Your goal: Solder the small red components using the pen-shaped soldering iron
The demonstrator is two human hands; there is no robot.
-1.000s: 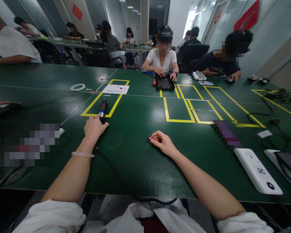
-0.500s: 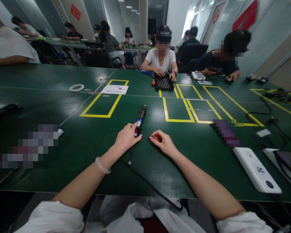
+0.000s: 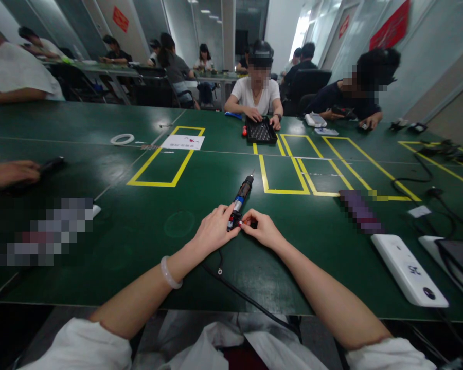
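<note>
A corded electric screwdriver lies tilted on the green table, its thin bit pointing away to the upper right. My left hand is closed around its rear part. Right beside that rear end, my right hand pinches a small red-and-white piece, largely hidden by the fingertips. Whether the piece touches the screwdriver I cannot tell. From behind my left hand a black cord runs down over the table edge, with a small metal ring near it.
Yellow tape outlines mark the table. On the right lie a dark phone and a white power bank. Across the table, a person handles a black tray. Another person's hand reaches in from the left over a dark tool.
My left hand has brought the screwdriver right and nearer, up to my right hand, which has hardly moved. The cord has shifted too. At the left, another person's hand has come further in.
</note>
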